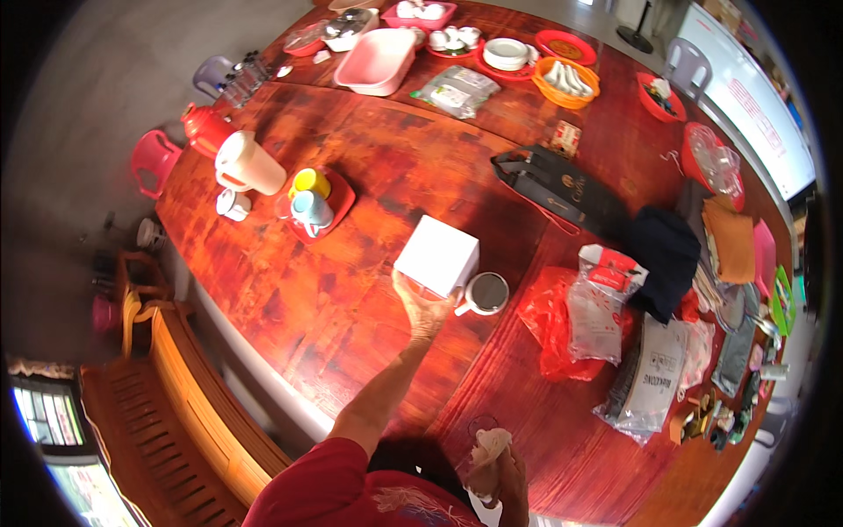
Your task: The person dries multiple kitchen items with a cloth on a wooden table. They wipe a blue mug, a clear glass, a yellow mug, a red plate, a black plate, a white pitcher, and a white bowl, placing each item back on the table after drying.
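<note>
A plain white box [438, 252] stands on the red-brown wooden table [351, 369]. My left hand [423, 312] reaches forward and grips its near side, the fingertips partly hidden. Just right of the box, a white mug [486, 293] with a dark round top stands close by my left fingers. Low in view, near my body, my right hand [509, 483] is closed around a crumpled whitish cloth [490, 448].
A red tray [339, 209] with cups and a pale jug [250, 163] stand at the left. A black bag [562, 186], a red plastic bag [549, 321] and clear packaging [597, 316] lie at the right. Basins and stacked dishes [507, 54] line the far side.
</note>
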Demonstrator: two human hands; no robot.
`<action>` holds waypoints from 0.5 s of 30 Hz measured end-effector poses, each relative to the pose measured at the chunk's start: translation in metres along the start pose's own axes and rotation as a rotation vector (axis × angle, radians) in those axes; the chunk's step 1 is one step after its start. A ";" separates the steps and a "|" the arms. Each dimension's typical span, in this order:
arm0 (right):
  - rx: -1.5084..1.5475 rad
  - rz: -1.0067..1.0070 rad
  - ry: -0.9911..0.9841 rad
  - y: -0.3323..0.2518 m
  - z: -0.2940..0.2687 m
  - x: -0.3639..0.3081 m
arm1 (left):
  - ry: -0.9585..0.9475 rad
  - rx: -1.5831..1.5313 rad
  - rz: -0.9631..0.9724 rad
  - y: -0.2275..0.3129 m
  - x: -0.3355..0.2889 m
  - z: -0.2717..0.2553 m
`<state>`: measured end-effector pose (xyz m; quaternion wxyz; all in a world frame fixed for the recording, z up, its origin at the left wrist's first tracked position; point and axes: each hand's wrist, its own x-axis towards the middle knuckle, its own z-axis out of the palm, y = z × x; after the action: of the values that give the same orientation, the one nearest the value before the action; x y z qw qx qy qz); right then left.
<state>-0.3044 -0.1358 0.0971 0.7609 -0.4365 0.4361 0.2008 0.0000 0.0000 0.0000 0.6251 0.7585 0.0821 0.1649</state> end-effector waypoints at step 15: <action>-0.002 -0.052 -0.032 0.011 0.014 0.033 | -0.270 -0.271 -0.159 -0.060 0.005 -0.054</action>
<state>-0.2877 -0.1204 0.0674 0.7721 -0.4452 0.4125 0.1883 -0.0094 0.0641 -0.0493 0.7379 0.6737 0.0339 0.0214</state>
